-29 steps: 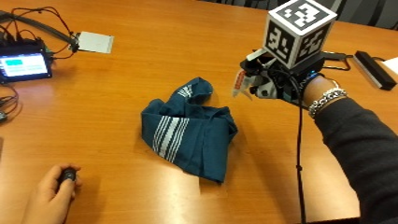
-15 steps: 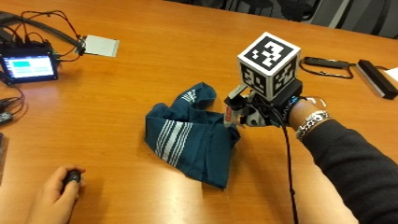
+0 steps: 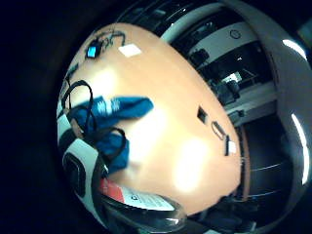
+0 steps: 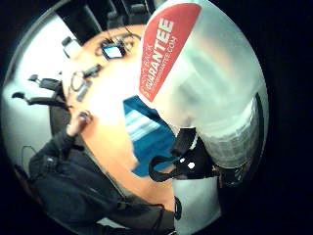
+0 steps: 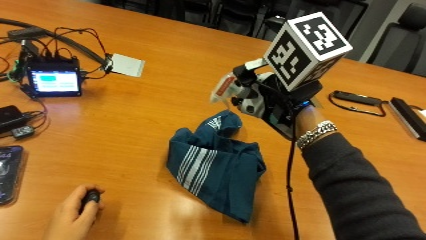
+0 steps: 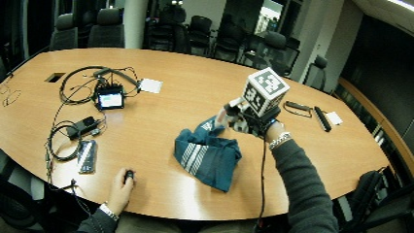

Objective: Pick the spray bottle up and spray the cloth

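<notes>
Outside view: right hand (image 5: 279,102) gripping spray bottle (image 5: 229,87), now raised higher above cloth (image 5: 216,167).

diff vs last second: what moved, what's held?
The black-gloved right hand, gripping the clear plastic spray bottle throughout, moved from the far right in over the teal striped cloth's far edge. The cloth stays crumpled on the wooden table; the bare hand stays at the near edge.
</notes>
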`<act>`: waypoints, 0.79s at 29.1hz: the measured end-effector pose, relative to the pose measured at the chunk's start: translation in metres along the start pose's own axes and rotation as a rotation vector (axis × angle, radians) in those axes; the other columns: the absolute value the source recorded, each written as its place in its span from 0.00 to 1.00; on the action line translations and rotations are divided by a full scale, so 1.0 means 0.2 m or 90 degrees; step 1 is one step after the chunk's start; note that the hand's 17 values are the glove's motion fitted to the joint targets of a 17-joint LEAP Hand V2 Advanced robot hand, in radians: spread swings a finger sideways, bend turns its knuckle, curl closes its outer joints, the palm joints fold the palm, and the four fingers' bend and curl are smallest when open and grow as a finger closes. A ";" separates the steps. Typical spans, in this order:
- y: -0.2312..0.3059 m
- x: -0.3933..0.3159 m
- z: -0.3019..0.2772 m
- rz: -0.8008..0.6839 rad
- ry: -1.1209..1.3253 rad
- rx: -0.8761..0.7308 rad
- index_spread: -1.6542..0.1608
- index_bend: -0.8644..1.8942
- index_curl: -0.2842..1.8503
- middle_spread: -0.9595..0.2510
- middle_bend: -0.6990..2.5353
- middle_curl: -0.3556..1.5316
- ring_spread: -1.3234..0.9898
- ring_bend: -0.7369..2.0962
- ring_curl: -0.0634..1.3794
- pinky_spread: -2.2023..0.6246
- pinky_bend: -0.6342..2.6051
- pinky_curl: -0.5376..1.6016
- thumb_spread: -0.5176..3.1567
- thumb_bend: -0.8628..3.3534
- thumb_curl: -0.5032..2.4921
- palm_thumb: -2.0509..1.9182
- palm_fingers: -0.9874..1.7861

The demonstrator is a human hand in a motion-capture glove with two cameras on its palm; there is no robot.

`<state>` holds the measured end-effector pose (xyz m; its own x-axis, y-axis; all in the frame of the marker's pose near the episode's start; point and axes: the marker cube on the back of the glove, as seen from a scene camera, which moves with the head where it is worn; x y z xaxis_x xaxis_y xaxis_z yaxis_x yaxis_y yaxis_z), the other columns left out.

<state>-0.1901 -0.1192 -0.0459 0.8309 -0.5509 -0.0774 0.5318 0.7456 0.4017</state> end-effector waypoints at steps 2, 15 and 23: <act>-0.03 -0.08 -0.04 0.015 -0.066 0.052 0.76 0.37 0.38 0.62 0.40 0.47 0.48 0.53 0.36 0.67 0.37 0.44 0.33 0.20 0.41 0.71 0.85; -0.15 -0.59 0.04 0.216 -0.438 0.390 0.76 0.37 0.38 0.62 0.40 0.47 0.48 0.53 0.36 0.67 0.37 0.44 0.33 0.20 0.41 0.71 0.85; -0.19 -0.81 0.41 0.274 -0.566 0.466 0.76 0.37 0.38 0.62 0.40 0.47 0.49 0.53 0.36 0.66 0.38 0.45 0.34 0.20 0.41 0.71 0.84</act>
<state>-0.3572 -0.0890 0.0272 0.3632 -0.5893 0.7217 -0.2132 0.7015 0.6800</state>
